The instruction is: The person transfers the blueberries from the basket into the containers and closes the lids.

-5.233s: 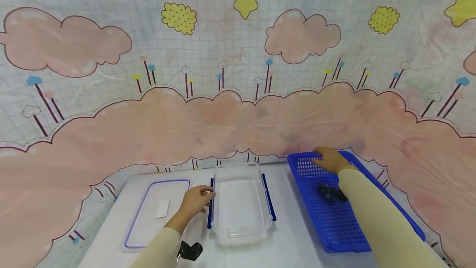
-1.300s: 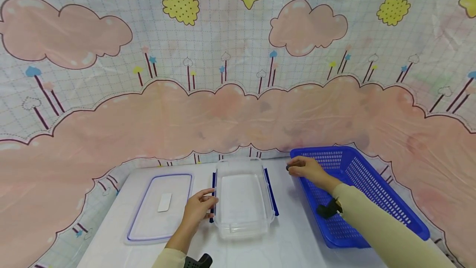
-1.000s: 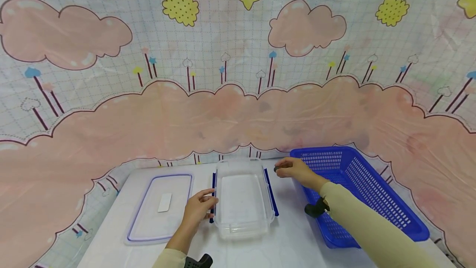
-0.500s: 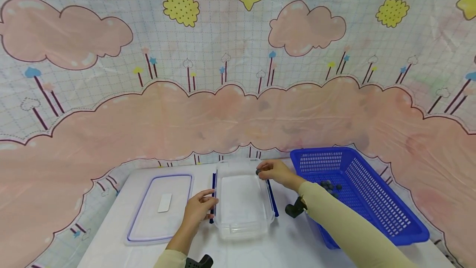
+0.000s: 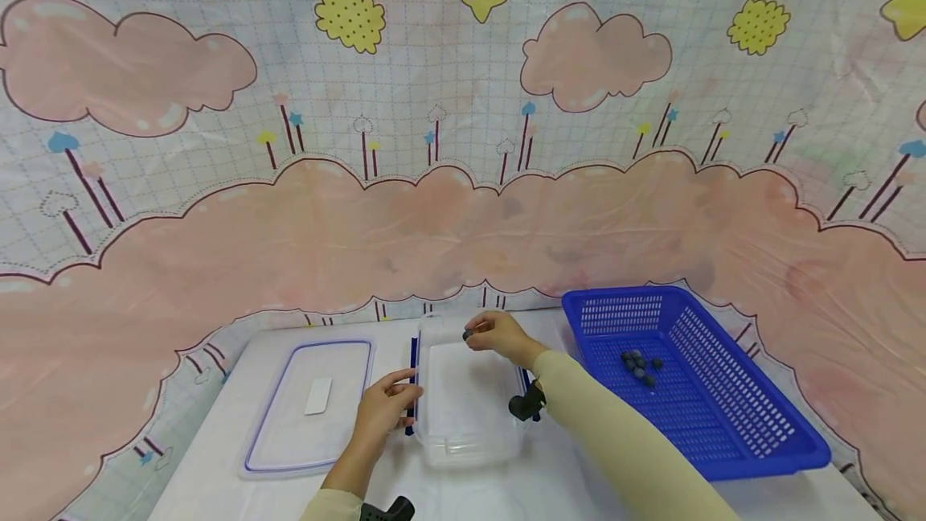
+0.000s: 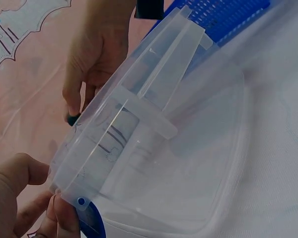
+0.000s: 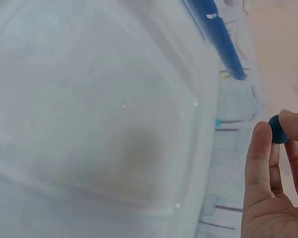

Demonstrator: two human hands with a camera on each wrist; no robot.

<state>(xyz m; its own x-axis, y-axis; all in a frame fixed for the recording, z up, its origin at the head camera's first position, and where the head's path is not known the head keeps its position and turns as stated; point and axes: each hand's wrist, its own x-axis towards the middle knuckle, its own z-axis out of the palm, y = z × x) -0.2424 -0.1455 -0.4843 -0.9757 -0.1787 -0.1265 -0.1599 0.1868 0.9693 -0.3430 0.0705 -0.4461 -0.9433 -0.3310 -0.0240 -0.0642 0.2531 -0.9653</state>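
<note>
A clear plastic food container [image 5: 470, 400] with blue side latches stands in the middle of the table. My left hand [image 5: 382, 408] holds its left edge; in the left wrist view thumb and fingers [image 6: 64, 215] pinch the rim beside a blue latch [image 6: 92, 218]. Over the container's far part, my right hand [image 5: 505, 338] pinches a dark blueberry [image 5: 467, 334] between thumb and fingertips. The right wrist view shows this blueberry [image 7: 277, 130] up close, above the rim level. Several more blueberries [image 5: 637, 364] lie in the blue basket [image 5: 731, 424] to the right.
On the left of the white table lies the container's clear lid [image 5: 271, 445] with a blue seal, a white rectangle [image 5: 318, 396] on it. A patterned cloth [image 5: 448, 231] hangs behind the table's back edge.
My right hand has travelled left from the basket to above the container, carrying the blueberry. The berries in the basket have come into view from behind the arm. My left hand keeps its place.
</note>
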